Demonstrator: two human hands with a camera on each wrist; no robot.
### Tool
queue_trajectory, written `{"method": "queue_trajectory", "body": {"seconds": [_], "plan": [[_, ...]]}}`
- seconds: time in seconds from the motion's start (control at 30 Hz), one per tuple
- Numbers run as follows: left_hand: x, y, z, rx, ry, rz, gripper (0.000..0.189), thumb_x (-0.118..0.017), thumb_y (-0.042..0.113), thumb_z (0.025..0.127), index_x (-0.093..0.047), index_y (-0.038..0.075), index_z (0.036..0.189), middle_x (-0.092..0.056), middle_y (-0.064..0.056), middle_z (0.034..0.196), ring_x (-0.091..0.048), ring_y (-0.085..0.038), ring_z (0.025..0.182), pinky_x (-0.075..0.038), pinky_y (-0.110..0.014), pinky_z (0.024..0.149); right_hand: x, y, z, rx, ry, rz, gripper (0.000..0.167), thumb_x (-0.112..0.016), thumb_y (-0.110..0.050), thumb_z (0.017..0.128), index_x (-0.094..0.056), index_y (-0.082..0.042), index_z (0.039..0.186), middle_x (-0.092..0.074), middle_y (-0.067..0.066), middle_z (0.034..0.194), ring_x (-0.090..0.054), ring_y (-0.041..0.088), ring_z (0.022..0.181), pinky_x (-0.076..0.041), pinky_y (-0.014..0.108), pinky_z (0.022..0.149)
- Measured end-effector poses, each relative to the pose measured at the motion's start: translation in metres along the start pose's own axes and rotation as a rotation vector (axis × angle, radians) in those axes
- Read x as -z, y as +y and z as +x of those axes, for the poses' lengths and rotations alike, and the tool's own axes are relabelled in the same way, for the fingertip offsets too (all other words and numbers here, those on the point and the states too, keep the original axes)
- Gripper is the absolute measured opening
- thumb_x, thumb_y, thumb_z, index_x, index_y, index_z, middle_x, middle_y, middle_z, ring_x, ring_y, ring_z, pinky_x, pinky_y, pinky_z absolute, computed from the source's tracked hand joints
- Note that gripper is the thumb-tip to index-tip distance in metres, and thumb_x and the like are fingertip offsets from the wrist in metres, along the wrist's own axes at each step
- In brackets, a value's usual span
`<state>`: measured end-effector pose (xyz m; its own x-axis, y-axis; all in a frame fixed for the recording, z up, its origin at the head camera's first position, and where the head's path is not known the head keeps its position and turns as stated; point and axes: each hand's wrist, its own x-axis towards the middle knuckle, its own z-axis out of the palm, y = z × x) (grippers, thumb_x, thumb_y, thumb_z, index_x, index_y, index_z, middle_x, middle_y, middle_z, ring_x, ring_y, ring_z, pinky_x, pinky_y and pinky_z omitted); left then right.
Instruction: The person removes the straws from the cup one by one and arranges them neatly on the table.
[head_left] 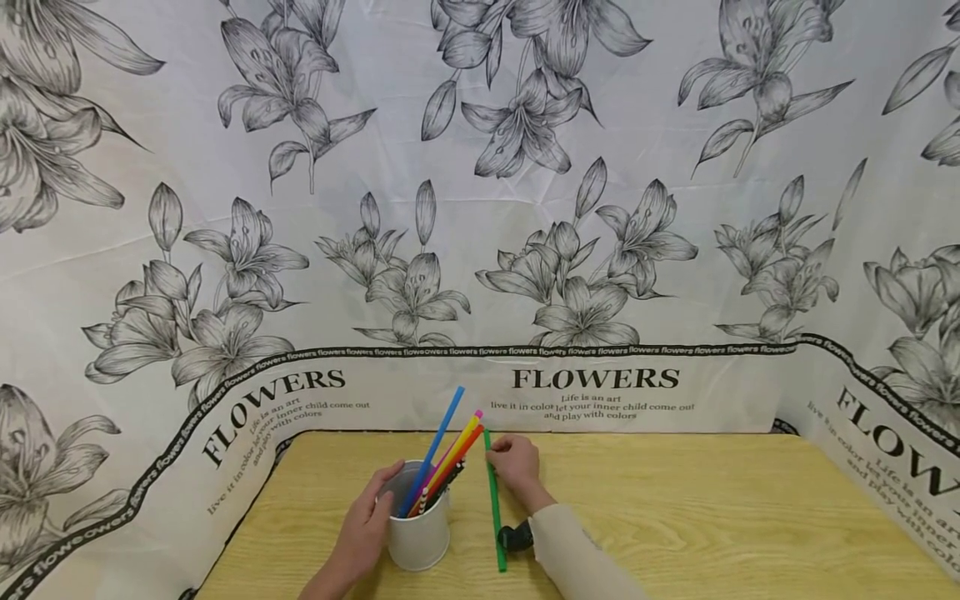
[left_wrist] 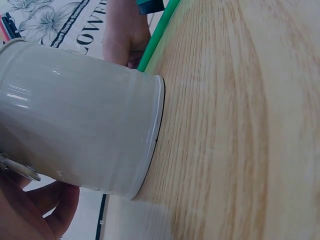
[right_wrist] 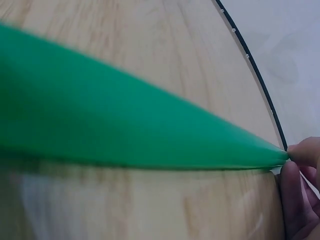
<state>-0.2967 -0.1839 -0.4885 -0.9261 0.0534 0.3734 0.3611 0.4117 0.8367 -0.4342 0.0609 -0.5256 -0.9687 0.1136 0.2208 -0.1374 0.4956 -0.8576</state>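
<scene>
A small white metal pail stands upright on the wooden table, its left side gripped by my left hand. The left wrist view shows the pail's side up close, with a metal handle loop near the fingers. Several straws lean to the right inside the pail, including a blue straw, a yellow one and an orange one. Right of the pail, my right hand pinches a long green straw near its far end. In the right wrist view, the green straw runs to my thumb and fingertip.
The wooden table extends to the right of my right arm. A white fabric backdrop with printed flowers and lettering borders the table at the back and both sides. A black wrist camera sits beside the green straw.
</scene>
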Motion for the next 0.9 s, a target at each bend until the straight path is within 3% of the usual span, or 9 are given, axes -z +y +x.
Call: {"method": "queue_trajectory", "body": {"seconds": [0.17, 0.9], "plan": [[0.0008, 0.0008, -0.0009, 0.004, -0.010, -0.004, 0.039, -0.040, 0.007, 0.102, -0.050, 0.013, 0.140, -0.052, -0.007, 0.139, -0.041, -0.030, 0.133, -0.032, -0.056, 0.105, -0.0014, -0.0010, -0.0012, -0.005, 0.033, -0.053, 0.008, -0.078, -0.013, 0.077, -0.071, -0.010, 0.077, -0.063, -0.003, 0.070, -0.055, 0.014, 0.063, -0.048, 0.032, 0.062], [0.0006, 0.0014, 0.0002, 0.022, -0.024, -0.005, 0.039, -0.039, 0.009, 0.103, -0.049, 0.013, 0.140, -0.051, -0.009, 0.139, -0.041, -0.032, 0.133, -0.031, -0.057, 0.105, -0.0040, -0.0047, -0.0078, 0.005, 0.126, -0.063, 0.011, -0.079, -0.011, 0.074, -0.069, -0.010, 0.072, -0.061, -0.002, 0.066, -0.053, 0.015, 0.061, -0.047, 0.033, 0.060]]}}
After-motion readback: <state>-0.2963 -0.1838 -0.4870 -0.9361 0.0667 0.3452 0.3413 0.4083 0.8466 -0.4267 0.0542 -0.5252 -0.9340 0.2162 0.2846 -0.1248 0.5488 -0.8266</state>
